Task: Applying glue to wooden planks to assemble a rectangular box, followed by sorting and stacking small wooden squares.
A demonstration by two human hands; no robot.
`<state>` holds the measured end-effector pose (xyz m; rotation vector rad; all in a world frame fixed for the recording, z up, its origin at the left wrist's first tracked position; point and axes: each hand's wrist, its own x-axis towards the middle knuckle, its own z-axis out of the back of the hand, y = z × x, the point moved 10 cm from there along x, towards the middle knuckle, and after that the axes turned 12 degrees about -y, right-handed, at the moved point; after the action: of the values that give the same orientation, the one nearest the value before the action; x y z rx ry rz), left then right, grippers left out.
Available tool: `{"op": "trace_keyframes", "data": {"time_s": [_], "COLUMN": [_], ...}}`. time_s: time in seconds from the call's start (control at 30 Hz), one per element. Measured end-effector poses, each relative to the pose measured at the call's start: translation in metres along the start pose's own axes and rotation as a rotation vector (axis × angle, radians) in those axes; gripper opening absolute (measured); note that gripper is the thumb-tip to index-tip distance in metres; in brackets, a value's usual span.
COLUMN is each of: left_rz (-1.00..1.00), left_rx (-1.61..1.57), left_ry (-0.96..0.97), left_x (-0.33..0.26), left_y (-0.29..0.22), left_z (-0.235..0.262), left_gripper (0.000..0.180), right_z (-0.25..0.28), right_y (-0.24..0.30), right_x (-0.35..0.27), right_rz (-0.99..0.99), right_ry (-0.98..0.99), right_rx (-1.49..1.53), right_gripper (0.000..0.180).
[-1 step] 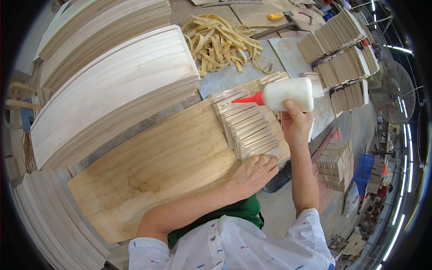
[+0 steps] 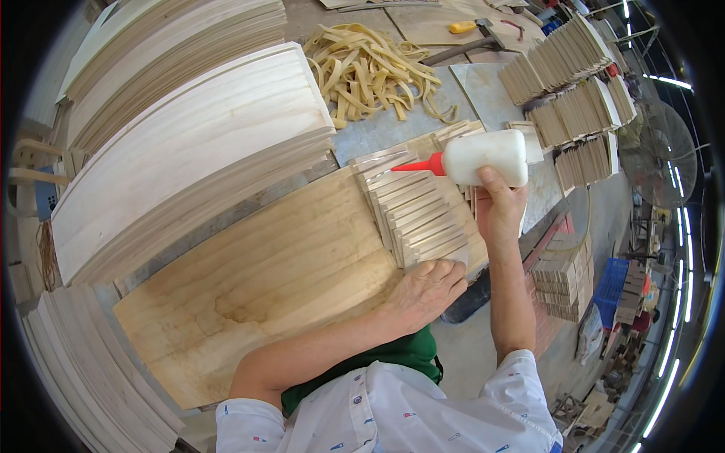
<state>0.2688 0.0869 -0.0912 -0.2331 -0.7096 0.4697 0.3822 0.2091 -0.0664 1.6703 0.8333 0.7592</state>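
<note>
My right hand (image 2: 498,208) is closed around a white squeeze bottle (image 2: 483,157) with a red pointed nozzle (image 2: 419,165). The bottle lies nearly level, its nozzle aimed left over the far end of a row of small wooden slats (image 2: 417,211). These slats overlap like steps on a wide plywood board (image 2: 272,272). At the near end of the row, my left hand (image 2: 429,294) is closed with curled fingers against the last slats; its fingertips are partly hidden. More slats (image 2: 459,130) lie just behind the bottle.
Stacked wooden panels (image 2: 204,143) stand along the left. Behind the board are a heap of pale yellow strips (image 2: 370,72) and a hammer (image 2: 476,41). Upright bundles of small boards (image 2: 578,113) line the right side. A fan (image 2: 664,155) and a blue crate (image 2: 610,283) are farther right.
The bottle and its nozzle have shifted very slightly to the right. My left hand and the slats have stayed in place.
</note>
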Motion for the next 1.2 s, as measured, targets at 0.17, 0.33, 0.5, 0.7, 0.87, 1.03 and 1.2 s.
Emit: {"op": "trace_keyframes", "data": {"time_s": [0.17, 0.33, 0.5, 0.7, 0.87, 1.03, 1.2], "left_rz": [0.011, 0.017, 0.018, -0.005, -0.010, -0.016, -0.008], "left_rx": [-0.012, -0.023, -0.033, -0.013, -0.036, -0.009, -0.026], "left_ry": [0.011, -0.001, -0.033, -0.081, -0.068, -0.057, -0.035], "left_x": [0.000, 0.000, -0.002, 0.001, 0.001, 0.001, 0.001], "left_y": [0.000, -0.001, -0.001, -0.001, -0.001, -0.001, -0.001], "left_z": [-0.002, -0.004, -0.002, 0.006, 0.005, 0.004, 0.003], "left_gripper": [0.025, 0.023, 0.021, 0.019, 0.019, 0.019, 0.023], "right_z": [0.014, 0.031, 0.051, 0.036, 0.013, 0.010, 0.008], "right_y": [0.011, 0.015, 0.016, 0.008, -0.005, -0.014, -0.010], "right_x": [0.006, 0.016, 0.015, -0.020, -0.033, -0.034, -0.036], "right_rz": [0.060, 0.111, 0.069, -0.045, -0.078, -0.107, -0.085], "right_ry": [-0.051, -0.093, -0.153, -0.097, -0.041, -0.047, -0.060], "right_rx": [-0.010, -0.044, 0.009, 0.108, 0.057, 0.034, 0.045], "right_gripper": [0.046, 0.046, 0.048, 0.052, 0.054, 0.054, 0.052]}}
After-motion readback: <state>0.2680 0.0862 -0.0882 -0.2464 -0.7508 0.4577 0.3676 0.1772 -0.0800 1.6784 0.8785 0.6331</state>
